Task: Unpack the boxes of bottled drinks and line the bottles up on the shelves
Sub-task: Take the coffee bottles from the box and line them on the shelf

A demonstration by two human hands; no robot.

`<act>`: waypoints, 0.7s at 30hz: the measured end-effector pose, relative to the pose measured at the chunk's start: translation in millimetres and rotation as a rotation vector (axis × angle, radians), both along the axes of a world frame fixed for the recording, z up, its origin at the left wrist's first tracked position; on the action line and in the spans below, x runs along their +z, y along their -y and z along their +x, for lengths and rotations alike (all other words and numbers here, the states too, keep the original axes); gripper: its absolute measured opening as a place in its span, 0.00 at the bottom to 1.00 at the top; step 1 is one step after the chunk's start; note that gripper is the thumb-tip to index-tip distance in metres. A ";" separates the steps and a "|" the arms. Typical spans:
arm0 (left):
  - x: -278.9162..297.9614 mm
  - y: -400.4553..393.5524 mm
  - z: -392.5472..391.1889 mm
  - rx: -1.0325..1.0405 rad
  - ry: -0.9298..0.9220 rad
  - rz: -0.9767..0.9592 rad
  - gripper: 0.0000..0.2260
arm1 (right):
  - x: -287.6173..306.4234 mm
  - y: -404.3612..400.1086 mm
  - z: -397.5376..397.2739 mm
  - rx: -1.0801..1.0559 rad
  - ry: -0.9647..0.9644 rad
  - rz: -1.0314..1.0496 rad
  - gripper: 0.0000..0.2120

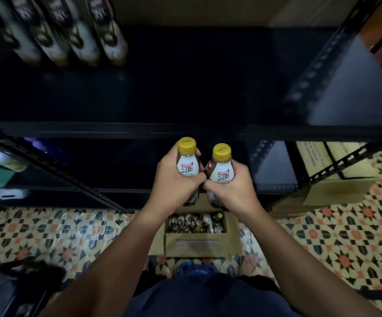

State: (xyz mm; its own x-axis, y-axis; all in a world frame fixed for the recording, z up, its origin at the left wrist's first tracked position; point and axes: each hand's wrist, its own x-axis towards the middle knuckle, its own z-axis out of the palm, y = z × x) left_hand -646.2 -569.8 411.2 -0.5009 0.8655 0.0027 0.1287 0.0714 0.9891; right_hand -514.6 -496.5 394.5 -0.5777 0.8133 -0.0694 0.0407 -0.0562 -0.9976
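Note:
My left hand (176,179) grips a coffee bottle (186,160) with a yellow cap and a white label. My right hand (231,186) grips a second, matching bottle (220,167). Both bottles are upright, side by side, held in front of the black shelf edge (139,129). Below my hands an open cardboard box (199,245) stands on the floor with several bottles (194,223) inside. Several bottles (75,35) stand in a row at the back left of the dark shelf.
The black metal rack has slotted uprights at left (55,170) and right (318,69). A lower shelf (107,170) sits behind my hands. More cardboard boxes (329,191) lie at the right on the patterned tile floor (356,236). A dark bag (14,289) is bottom left.

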 end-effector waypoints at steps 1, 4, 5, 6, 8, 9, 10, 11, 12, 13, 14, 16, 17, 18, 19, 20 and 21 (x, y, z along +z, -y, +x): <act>15.0 -3.4 -1.8 -0.002 -0.014 0.027 0.19 | 13.2 -2.8 -2.8 -0.013 -0.023 0.021 0.13; 57.0 -14.2 -8.5 -0.002 -0.037 0.116 0.18 | 52.1 -13.4 -11.4 -0.054 -0.087 0.112 0.13; 69.6 -18.2 -10.7 0.000 -0.039 0.151 0.18 | 64.2 -18.1 -13.8 -0.051 -0.113 0.141 0.12; 81.3 -22.5 -12.8 0.001 -0.043 0.183 0.18 | 75.5 -23.1 -16.3 -0.044 -0.138 0.167 0.11; 101.3 -32.0 -18.1 0.013 -0.064 0.240 0.17 | 96.4 -33.2 -21.6 -0.041 -0.183 0.207 0.11; 109.1 -37.9 -21.4 0.021 -0.083 0.262 0.17 | 105.1 -39.0 -24.5 -0.049 -0.201 0.219 0.11; 115.6 -44.5 -24.9 0.028 -0.102 0.277 0.16 | 113.0 -44.8 -27.8 -0.060 -0.211 0.233 0.10; 120.1 -51.6 -28.6 0.033 -0.121 0.287 0.15 | 118.7 -50.5 -31.5 -0.076 -0.214 0.246 0.10; 123.5 -59.1 -31.9 0.041 -0.136 0.290 0.15 | 123.0 -56.2 -35.4 -0.092 -0.214 0.252 0.09; 124.9 -66.5 -35.0 0.054 -0.148 0.286 0.16 | 124.5 -62.6 -39.4 -0.108 -0.212 0.246 0.09; 124.1 -73.6 -38.0 0.065 -0.155 0.279 0.17 | 124.6 -68.6 -43.0 -0.120 -0.209 0.229 0.10; 118.2 -85.6 -43.4 0.060 -0.155 0.256 0.16 | 121.5 -79.9 -48.4 -0.130 -0.191 0.197 0.12; 114.7 -90.1 -45.3 0.047 -0.148 0.249 0.16 | 119.1 -84.8 -50.2 -0.129 -0.185 0.190 0.13; 111.2 -94.4 -47.4 0.036 -0.139 0.249 0.17 | 116.7 -89.7 -52.1 -0.126 -0.184 0.189 0.13; 108.4 -99.1 -49.9 0.023 -0.132 0.252 0.18 | 114.1 -95.2 -54.3 -0.126 -0.183 0.187 0.13; 106.5 -101.9 -51.2 0.006 -0.130 0.255 0.19 | 111.6 -98.6 -55.8 -0.128 -0.178 0.185 0.13; 105.8 -105.7 -53.4 -0.013 -0.134 0.258 0.19 | 109.5 -102.9 -57.9 -0.132 -0.171 0.184 0.13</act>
State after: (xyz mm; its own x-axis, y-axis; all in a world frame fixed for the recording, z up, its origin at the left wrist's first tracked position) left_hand -699.6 -464.1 517.0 -0.4700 0.8342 0.2885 0.2582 -0.1827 0.9487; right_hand -572.5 -393.6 503.9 -0.4568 0.8719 0.1764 -0.1252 0.1333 -0.9831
